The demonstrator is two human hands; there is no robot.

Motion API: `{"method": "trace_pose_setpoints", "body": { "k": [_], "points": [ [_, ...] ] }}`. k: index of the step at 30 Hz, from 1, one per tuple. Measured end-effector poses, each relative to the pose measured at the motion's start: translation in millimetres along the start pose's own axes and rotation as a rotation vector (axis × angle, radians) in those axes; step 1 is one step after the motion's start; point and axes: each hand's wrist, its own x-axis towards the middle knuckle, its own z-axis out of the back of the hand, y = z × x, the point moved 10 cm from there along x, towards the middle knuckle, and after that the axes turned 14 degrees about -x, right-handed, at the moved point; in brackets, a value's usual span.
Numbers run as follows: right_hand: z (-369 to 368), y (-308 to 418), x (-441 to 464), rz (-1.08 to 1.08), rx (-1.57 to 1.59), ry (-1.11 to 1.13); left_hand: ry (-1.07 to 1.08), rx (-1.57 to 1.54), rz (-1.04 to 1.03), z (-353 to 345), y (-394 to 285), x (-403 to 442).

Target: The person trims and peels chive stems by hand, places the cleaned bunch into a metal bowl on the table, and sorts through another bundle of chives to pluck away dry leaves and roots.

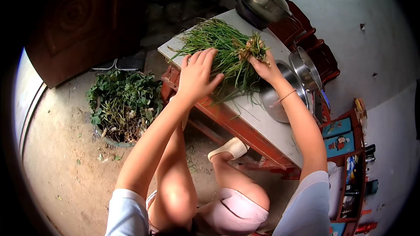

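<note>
A large bunch of long green chives (214, 35) lies across the white tabletop, with some brownish stems at its right end. My right hand (264, 63) is closed round that root end, its fingers partly hidden by the stems. Over the lower left side of the bunch, my left hand (199, 72) is stretched out with its fingers extended and thumb apart. The left fingertips are close to the leaves; whether they touch I cannot tell. Loose blades hang down past the table's near edge.
Metal bowls (280, 100) stand right of the chives on the table (280, 142). A lidded pot (264, 2) sits at the far corner. On the floor at left is a tub of leafy greens (124, 100). A cabinet (339, 148) stands at right.
</note>
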Motion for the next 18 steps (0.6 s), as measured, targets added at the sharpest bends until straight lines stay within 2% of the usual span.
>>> {"method": "trace_pose_setpoints", "body": {
  "k": [3, 5, 7, 8, 10, 11, 12, 14, 16, 17, 18],
  "points": [
    [4.3, -3.1, 1.3, -0.054, 0.300, -0.057, 0.013, 0.029, 0.054, -6.1, 2.7, 0.9],
    [3.7, -3.1, 0.2, -0.072, 0.261, -0.015, 0.018, 0.064, 0.080, -6.3, 1.2, 1.6],
    [0.5, -4.5, -2.2, -0.088, 0.224, 0.027, -0.023, 0.306, 0.001, -1.8, -14.1, 3.2],
    [-1.4, -0.8, -4.5, -0.041, 0.307, 0.035, -0.023, 0.306, 0.001, -4.7, -16.9, 3.9],
    [-3.4, 4.8, -6.7, 0.006, 0.394, 0.045, 0.019, 0.589, -0.112, -19.7, -34.4, 5.2],
    [-6.3, 10.0, -7.3, 0.048, 0.244, 0.085, 0.077, 0.602, -0.105, -28.0, -36.5, 6.1],
    [-9.9, 14.3, -8.2, 0.089, 0.092, 0.123, 0.004, 0.599, -0.137, -30.7, -38.7, 8.8],
    [-14.6, 12.9, -8.9, 0.074, 0.085, 0.150, 0.006, 0.552, -0.007, -41.3, -22.3, 11.7],
    [-20.0, 33.0, -10.0, 0.208, -0.277, 0.163, 0.014, 0.494, 0.049, -48.3, -11.0, 10.8],
    [-21.7, 50.0, -10.7, 0.356, -0.423, 0.088, 0.020, 0.437, 0.104, -51.9, -2.8, 10.7],
    [-28.4, 48.4, -11.8, 0.338, -0.459, 0.151, 0.015, 0.432, 0.106, -52.1, -3.7, 12.7]
  ]
}}
